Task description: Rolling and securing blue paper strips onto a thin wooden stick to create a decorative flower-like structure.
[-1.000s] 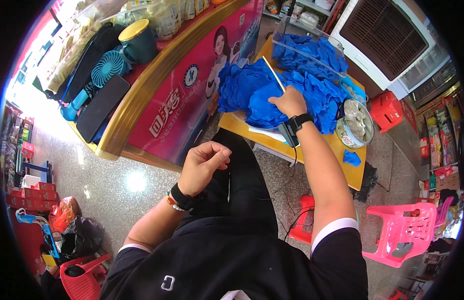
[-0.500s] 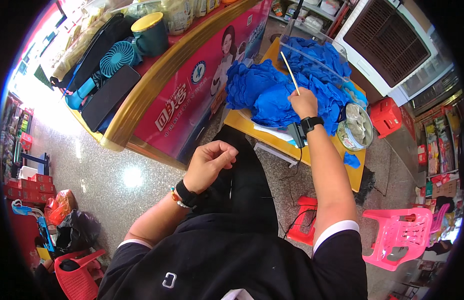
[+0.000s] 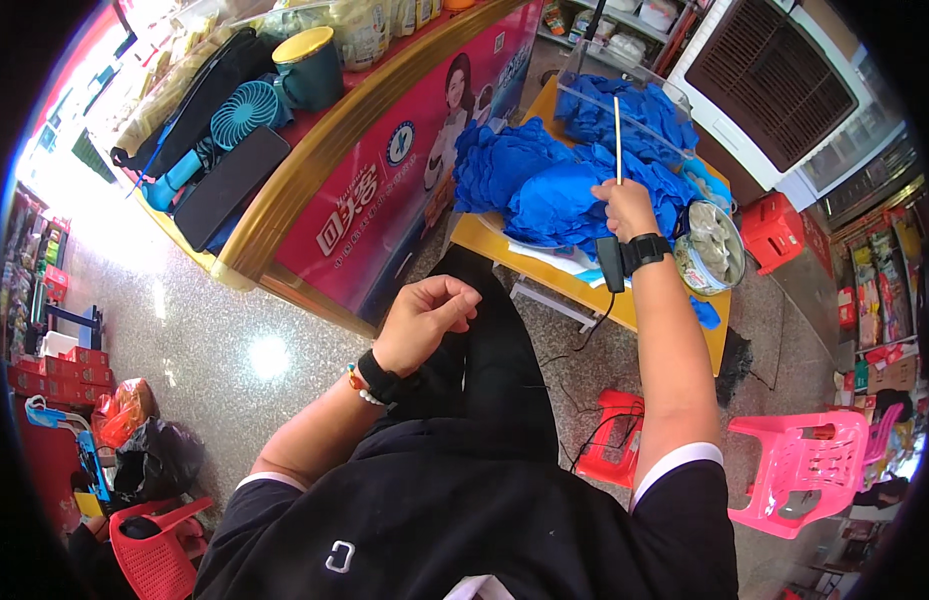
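Two hands: one left hand [image 3: 419, 325], one right hand [image 3: 629, 208]. One pale stick [image 3: 617, 140]. Two heaps of blue pieces, one loose heap [image 3: 549, 200] and one binned heap [image 3: 646, 112] (single pieces overlapping too much to number). One clear bin [image 3: 649, 138], one round tub [image 3: 699, 275]. Two worktops: one yellow worktop [image 3: 474, 235], one gold-edged worktop [image 3: 369, 98]. Two black wristbands [image 3: 379, 376]. One yellow-topped mug [image 3: 311, 78], one turquoise fan [image 3: 246, 115], one air cooler [image 3: 769, 85]. At least two chairs, one pink chair [image 3: 809, 465] and one red chair [image 3: 154, 555].
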Motion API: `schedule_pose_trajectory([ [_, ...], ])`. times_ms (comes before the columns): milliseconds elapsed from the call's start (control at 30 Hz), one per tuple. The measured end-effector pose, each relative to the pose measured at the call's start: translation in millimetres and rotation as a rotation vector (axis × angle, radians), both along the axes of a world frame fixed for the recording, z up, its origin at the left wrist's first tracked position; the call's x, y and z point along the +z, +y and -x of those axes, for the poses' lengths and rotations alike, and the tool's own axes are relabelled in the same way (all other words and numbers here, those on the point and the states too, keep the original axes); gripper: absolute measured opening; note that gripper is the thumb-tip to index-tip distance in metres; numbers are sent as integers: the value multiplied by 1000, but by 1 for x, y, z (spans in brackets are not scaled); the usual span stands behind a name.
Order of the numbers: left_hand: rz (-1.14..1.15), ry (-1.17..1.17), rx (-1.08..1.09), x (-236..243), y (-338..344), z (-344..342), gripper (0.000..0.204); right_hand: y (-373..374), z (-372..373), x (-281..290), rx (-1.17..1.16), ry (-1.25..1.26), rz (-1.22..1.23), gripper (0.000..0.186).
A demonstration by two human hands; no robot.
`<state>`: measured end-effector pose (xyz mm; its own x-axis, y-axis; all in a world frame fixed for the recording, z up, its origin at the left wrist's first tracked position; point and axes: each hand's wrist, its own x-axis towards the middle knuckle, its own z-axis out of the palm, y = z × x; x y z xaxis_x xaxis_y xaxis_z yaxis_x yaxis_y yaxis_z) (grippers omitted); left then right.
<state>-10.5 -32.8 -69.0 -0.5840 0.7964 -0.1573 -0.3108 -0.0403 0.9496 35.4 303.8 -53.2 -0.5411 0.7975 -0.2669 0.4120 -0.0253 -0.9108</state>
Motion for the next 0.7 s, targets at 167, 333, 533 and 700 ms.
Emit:
schedule_pose_trajectory([
  [167,60,-53,-50,-4,13,-9,17,-13,-25,7,38,270,411,34],
  [333,84,-157,-147,-14,43,-9,32,-33,-48,-5,8,395,476,43],
  [533,24,-184,-117,-14,89,-5,46,-34,-57,-21,-63,412,631,63],
  [700,29,-240,-74,-5,126,-5,53,-43,-59,-20,33,438,623,69],
])
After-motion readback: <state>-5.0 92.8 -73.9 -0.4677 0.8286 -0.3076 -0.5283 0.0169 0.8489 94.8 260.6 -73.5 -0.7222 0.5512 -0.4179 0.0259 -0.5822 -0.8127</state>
